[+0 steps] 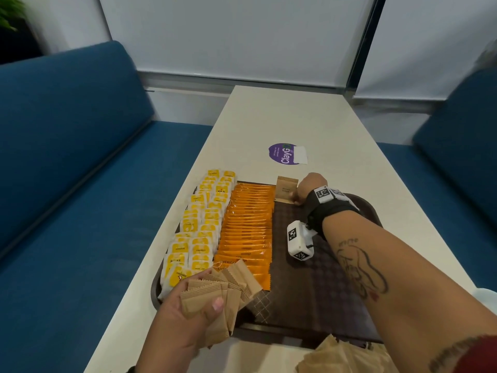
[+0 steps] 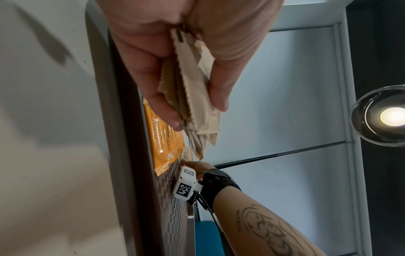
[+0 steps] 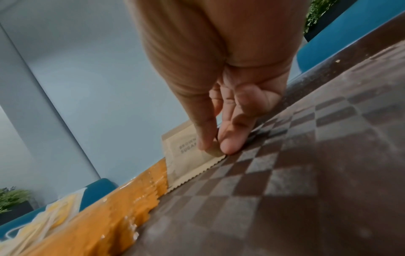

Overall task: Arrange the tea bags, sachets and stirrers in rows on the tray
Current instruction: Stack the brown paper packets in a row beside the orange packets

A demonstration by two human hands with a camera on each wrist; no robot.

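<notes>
A brown checkered tray holds two rows of yellow tea bags at its left and a row of orange coffee sachets beside them. One brown sugar sachet leans at the tray's far edge, right of the orange row. My right hand pinches its near right corner between thumb and fingertip on the brown sugar sachet. My left hand grips a fanned stack of brown sachets over the tray's near left corner; the left wrist view shows the stack of brown sachets between thumb and fingers.
The tray lies on a long white table with a purple sticker beyond it. Blue benches flank both sides. More brown paper packets lie at the table's near edge. The tray's right half is bare.
</notes>
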